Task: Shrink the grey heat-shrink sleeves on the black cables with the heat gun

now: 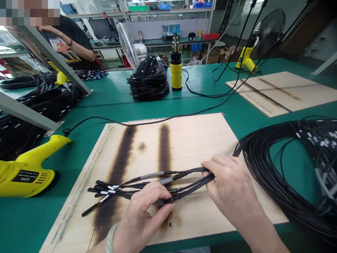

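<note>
A bunch of black cables point(195, 187) lies over a scorched wooden board point(200, 140), with grey sleeves partway along and white bands near the tips. My right hand point(229, 186) grips the bunch near the board's right side. Between thumb and fingertips of my left hand point(150, 214) is one cable at its thicker black joint, close to a sleeve partly covered by the fingers. The cable tips point(98, 189) fan out at the left, over a dark burn stripe. From my right hand the cables lead toward a big coil point(263, 151) on the right.
A yellow heat gun point(31, 168) lies at the left, its cord running behind the board. Another heat gun point(176, 70) stands nozzle-up beside a cable coil point(150, 79). Farther right lies a second board point(286, 91). A person point(76, 42) is behind the metal frame at upper left.
</note>
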Motion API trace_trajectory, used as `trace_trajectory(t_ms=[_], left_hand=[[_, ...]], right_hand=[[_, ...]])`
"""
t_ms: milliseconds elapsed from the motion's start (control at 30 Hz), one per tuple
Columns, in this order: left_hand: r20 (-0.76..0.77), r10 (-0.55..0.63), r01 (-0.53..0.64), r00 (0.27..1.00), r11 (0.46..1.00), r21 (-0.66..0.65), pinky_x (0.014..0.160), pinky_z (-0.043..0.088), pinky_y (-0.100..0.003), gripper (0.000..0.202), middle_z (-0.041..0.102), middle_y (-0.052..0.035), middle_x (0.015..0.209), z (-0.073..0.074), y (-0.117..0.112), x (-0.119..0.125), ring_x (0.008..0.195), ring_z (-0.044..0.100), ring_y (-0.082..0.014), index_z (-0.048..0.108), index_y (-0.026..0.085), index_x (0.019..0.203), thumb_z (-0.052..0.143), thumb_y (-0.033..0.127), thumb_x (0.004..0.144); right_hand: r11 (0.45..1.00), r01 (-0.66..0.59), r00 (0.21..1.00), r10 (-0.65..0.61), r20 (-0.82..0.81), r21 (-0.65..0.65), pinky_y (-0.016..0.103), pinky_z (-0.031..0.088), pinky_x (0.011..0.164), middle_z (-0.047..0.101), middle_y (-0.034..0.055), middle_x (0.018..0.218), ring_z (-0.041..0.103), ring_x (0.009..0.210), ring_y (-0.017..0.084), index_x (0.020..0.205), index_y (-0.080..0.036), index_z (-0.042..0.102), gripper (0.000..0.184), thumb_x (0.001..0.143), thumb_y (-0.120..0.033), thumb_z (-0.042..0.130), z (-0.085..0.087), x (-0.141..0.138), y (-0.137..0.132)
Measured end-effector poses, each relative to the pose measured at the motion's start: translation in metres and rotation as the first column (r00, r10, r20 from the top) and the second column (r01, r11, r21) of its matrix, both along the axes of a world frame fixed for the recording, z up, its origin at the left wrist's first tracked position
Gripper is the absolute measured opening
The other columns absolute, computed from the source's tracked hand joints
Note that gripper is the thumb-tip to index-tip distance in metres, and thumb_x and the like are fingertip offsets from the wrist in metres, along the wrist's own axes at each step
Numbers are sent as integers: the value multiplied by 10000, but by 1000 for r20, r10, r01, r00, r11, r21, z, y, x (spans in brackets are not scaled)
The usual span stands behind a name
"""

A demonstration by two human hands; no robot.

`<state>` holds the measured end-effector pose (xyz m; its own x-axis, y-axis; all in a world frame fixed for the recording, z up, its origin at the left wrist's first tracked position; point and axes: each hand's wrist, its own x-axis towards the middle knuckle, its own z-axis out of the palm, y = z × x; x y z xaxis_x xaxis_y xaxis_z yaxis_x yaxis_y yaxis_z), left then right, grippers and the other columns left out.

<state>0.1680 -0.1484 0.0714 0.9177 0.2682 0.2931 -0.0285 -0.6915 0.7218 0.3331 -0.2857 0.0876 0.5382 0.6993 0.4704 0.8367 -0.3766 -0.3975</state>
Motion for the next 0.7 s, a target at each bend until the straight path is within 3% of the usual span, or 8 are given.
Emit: trace_trajectory(t_ms=[433, 567, 700], left_hand=[[-32, -18, 17, 999, 999, -28, 672, 477, -227, 200, 615, 21, 792, 0, 1, -2, 739, 591, -119, 549, 237, 953, 623, 126, 803], [-26, 6, -5, 1000, 998, 55, 857, 483, -263, 494, 613, -51, 1079, 2, 9, -10, 993, 587, -191, 502, 236, 1170, 717, 349, 740], [-135, 69, -54, 988, 992, 112, 995, 402, -304, 398, 539, -70, 1249, 0, 37, -13, 1175, 494, -206, 461, 242, 1257, 544, 254, 869]], right_hand=[[1000, 1, 1000, -1, -17, -6, 352, 349, 691, 585, 36, 631, 592, 679, 193, 634, -174, 603, 195, 711, -55, 469, 1, 0, -2], [998, -10, 997, 5, -80, -62, 346, 349, 706, 589, 30, 645, 589, 696, 192, 643, -164, 619, 209, 710, -27, 476, 3, -1, -4], [1000, -8, 997, 8, -76, -1, 347, 350, 725, 586, 27, 669, 559, 679, 180, 703, -154, 635, 216, 735, -21, 467, -2, -4, -8]])
